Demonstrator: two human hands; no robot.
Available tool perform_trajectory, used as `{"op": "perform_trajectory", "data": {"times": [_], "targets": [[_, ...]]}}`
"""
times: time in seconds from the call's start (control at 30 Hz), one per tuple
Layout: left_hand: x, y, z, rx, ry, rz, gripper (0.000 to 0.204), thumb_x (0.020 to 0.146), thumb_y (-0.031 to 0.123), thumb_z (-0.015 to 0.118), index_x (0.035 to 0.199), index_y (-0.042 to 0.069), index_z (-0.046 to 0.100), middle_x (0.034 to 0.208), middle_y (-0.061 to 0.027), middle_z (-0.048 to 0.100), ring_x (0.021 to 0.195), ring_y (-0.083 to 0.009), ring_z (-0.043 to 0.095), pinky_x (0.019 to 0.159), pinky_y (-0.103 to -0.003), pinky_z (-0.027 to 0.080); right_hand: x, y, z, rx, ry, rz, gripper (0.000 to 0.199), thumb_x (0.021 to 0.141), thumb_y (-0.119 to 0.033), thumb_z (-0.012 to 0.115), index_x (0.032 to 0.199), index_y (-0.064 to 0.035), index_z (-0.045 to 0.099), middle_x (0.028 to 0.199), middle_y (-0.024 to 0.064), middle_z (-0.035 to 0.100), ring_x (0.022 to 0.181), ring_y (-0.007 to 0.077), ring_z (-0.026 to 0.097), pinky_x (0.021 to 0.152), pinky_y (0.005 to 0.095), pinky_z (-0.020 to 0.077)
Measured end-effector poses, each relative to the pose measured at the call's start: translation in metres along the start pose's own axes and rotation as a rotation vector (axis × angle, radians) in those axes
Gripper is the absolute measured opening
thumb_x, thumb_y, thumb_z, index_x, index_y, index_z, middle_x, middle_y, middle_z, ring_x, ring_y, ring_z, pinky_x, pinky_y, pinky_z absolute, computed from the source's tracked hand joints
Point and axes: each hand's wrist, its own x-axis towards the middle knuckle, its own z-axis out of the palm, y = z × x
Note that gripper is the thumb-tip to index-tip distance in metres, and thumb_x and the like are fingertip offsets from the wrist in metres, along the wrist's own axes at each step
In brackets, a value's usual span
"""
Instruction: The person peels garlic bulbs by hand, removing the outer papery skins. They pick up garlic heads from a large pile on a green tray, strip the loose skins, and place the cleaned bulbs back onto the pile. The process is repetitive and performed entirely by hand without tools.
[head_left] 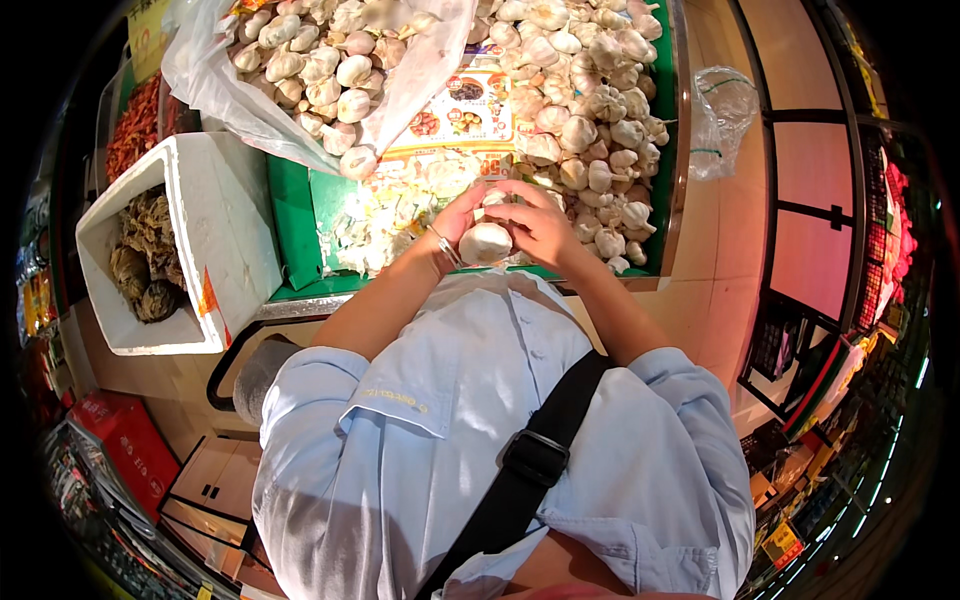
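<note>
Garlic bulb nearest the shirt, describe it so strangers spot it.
Find the green-walled display bin holding heaped white garlic. At its near edge are a bare left hand and bare right hand. Between them, the round white garlic bulb stands out as nearest the pale blue shirt.

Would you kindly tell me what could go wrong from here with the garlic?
The garlic bulb held between the left hand and right hand appears near the front edge of the green display, so it might fall if the grip slips.

Bulbs crowd the mouth of the open plastic bag; a bump could roll some out.

Loose skins lie scattered close to the hands and might get mixed in with the garlic pile.
</note>
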Motion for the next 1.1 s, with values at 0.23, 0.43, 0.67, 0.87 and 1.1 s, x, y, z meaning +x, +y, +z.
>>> {"op": "perform_trajectory", "data": {"times": [0.23,0.43,0.67,0.87,1.1], "targets": [[-0.003,-0.006,-0.005,-0.11,-0.098,-0.124,0.04,0.085,0.039,0.038,0.113,0.01,0.045,0.105,-0.0139,0.052,0.09,-0.0271,0.054,0.068,-0.038,0.05,0.0,-0.006,0.003,0.376,0.162,0.52,0.006,0.074,-0.005,0.055,0.077,-0.0004,0.056,0.085,0.0095,0.057,0.076,0.0197,0.054,0.065,0.0275,0.0425],[-0.008,-0.001,-0.004,-0.166,-0.105,-0.143,0.043,0.086,0.038,0.037,0.117,0.01,0.041,0.106,-0.0159,0.051,0.093,-0.0317,0.053,0.063,-0.041,0.052,-0.008,0.019,0.006,0.234,0.281,0.469,0.026,0.08,-0.012,0.052,0.102,0.0017,0.051,0.089,0.0076,0.056,0.081,0.0116,0.052,0.071,0.0233,0.041],[-0.011,0.005,0.0,0.021,-0.002,-0.186,0.034,0.082,0.035,0.045,0.106,0.012,0.05,0.098,-0.011,0.056,0.089,-0.0299,0.056,0.065,-0.041,0.05,-0.014,0.024,0.017,0.558,0.133,0.64,0.015,0.079,-0.012,0.054,0.087,0.0004,0.054,0.075,0.0038,0.055,0.068,0.0084,0.049,0.063,0.0221,0.0409],[0.013,0.031,-0.025,-0.136,-0.156,-0.016,0.035,0.08,0.03,0.043,0.105,0.006,0.048,0.1,-0.018,0.053,0.083,-0.032,0.055,0.067,-0.041,0.05,-0.023,0.046,0.014,0.447,0.402,0.652,0.012,0.079,-0.013,0.053,0.082,-0.0016,0.053,0.069,0.0003,0.05,0.064,0.0071,0.045,0.059,0.0215,0.0379],[0.01,0.19,0.057,-0.14,0.164,0.698,0.059,0.085,0.044,0.03,0.125,0.002,0.02,0.126,-0.0238,0.027,0.113,-0.0392,0.034,0.087,-0.053,0.035,-0.034,0.044,0.007,0.587,0.317,0.826,0.01,0.078,-0.009,0.051,0.085,-0.0012,0.053,0.072,-0.0004,0.05,0.064,0.0069,0.045,0.058,0.0212,0.0379]]}}
